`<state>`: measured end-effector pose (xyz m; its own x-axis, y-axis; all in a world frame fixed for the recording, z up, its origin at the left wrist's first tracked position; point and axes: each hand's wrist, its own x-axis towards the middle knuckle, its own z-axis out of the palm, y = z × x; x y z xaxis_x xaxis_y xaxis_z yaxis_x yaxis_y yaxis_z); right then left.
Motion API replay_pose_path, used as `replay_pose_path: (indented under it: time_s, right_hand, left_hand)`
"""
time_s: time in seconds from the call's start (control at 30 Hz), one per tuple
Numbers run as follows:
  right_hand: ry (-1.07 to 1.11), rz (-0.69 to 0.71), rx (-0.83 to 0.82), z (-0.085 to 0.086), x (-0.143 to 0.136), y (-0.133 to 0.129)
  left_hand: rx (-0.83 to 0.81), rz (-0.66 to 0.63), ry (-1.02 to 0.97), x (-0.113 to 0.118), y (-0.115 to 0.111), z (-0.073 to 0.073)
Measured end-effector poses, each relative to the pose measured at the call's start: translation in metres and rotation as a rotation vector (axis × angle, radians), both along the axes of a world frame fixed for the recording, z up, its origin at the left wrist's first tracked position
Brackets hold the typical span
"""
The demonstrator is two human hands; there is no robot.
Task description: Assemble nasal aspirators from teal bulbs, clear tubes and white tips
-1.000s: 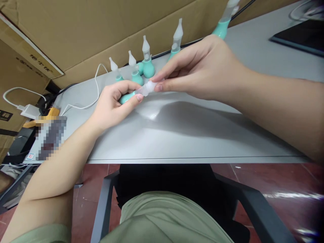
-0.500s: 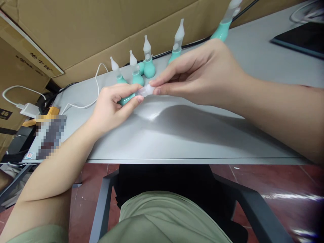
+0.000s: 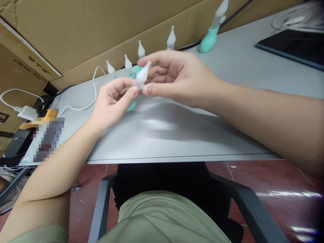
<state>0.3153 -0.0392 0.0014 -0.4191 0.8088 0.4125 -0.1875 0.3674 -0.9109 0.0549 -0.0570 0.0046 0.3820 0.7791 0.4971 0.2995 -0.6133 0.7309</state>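
Observation:
My left hand (image 3: 111, 101) is closed around a nasal aspirator (image 3: 142, 75), its thumb and fingers on the clear middle part. The aspirator's white tapered tip points up and slightly right, and its teal bulb shows below the fingers. My right hand (image 3: 174, 74) is beside the tip, thumb and fingers spread apart. Whether its thumb touches the clear part I cannot tell. Behind the hands, several similar aspirators stand in a row, among them one with a white tip (image 3: 171, 37); their lower parts are largely hidden. Another aspirator (image 3: 209, 38) stands farther right, its teal bulb in full view.
The grey table (image 3: 121, 145) meets a cardboard panel (image 3: 101, 30) at the back. A dark flat device (image 3: 293, 47) lies at the right. On the left are a white cable (image 3: 95, 84), a white charger (image 3: 27, 113) and a yellow object (image 3: 50, 114). A chair armrest (image 3: 98, 202) is below.
The held aspirator has turned from lying sideways to tip up. My right hand has let go of its tip and spread its fingers. The view has shifted slightly.

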Motion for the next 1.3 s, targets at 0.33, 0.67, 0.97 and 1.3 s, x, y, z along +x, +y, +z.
replay_pose_path:
  time_s: [0.33,0.67,0.97,1.3]
  right_hand:
    - [-0.052,0.026,-0.021,-0.016,-0.025,-0.011]
    - [-0.176,-0.443,0.142,-0.004,0.017,0.036]
    - [-0.431,-0.378,0.124,-0.041,0.035,0.081]
    - [-0.493,-0.171,0.122,-0.046,0.055,0.076]
  left_hand:
    - [0.056,-0.011,0.012,-0.002,0.001,-0.009]
    - [0.241,0.212,0.030,-0.031,0.022,-0.002]
    - [0.520,0.316,0.049,-0.061,0.063,-0.012]
    - [0.165,0.303,0.131,-0.100,0.128,-0.056]
